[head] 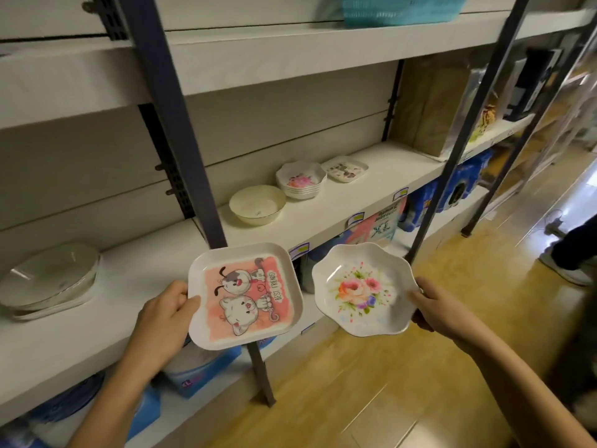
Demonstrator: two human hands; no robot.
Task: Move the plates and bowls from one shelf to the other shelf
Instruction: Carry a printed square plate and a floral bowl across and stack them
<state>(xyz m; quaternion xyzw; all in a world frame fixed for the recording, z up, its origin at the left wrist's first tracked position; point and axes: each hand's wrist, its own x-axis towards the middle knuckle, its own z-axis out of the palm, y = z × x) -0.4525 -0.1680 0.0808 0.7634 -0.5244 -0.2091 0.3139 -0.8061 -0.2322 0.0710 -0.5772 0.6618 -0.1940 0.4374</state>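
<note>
Head view: carry step, judging by both pieces held off shelf.
- Left hand (164, 313) pinches square cartoon plate (245, 295) at its left rim, thumb on top.
- Right hand (436, 310) pinches scalloped floral dish (361, 291) at its right rim.
- Both pieces roughly level, in air just before shelf (371, 185) edge, either side of upright post (181, 140).
- Beyond, left of post: plate stack (48, 279).
- Beyond, right of post: cream bowl (257, 204), floral dish stack (300, 182), small square plate (345, 168).
- Next move: choose side, lower each piece flat onto shelf or matching pile. Transfer direction unclear.

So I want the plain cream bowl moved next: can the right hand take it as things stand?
Probably not: the right hand grips the flowered plate. The cream bowl itself stands unblocked on the shelf.
</note>
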